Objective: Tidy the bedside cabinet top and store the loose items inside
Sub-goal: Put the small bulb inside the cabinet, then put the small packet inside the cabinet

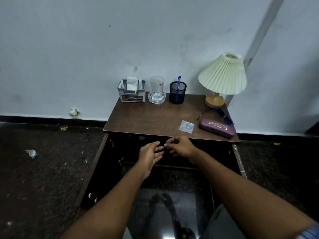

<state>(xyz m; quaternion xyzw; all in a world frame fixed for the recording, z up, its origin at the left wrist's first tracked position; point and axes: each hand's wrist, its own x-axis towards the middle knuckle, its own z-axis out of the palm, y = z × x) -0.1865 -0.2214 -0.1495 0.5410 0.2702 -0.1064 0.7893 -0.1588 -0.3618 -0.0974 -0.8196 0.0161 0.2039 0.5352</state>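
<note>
The brown cabinet top [151, 118] carries a purple glasses case [217, 128] at its front right. Blue-framed glasses [224, 116] lie just behind the case, and a small clear plastic packet [186, 126] lies left of it. Both cabinet doors stand open onto a dark interior [207, 152]. My left hand [150, 155] is in front of that opening with straight fingers, holding nothing. My right hand [180, 147] is beside it, fingers curled, thumb near the left fingertips. Whether it pinches something dark is unclear.
Along the back edge stand a grey organiser [131, 93] with tissues, a drinking glass [157, 86] on a glass dish, a black mesh pen holder [177, 93] with a blue pen, and a pleated lamp [222, 75]. Litter dots the dark floor [43, 161] at left.
</note>
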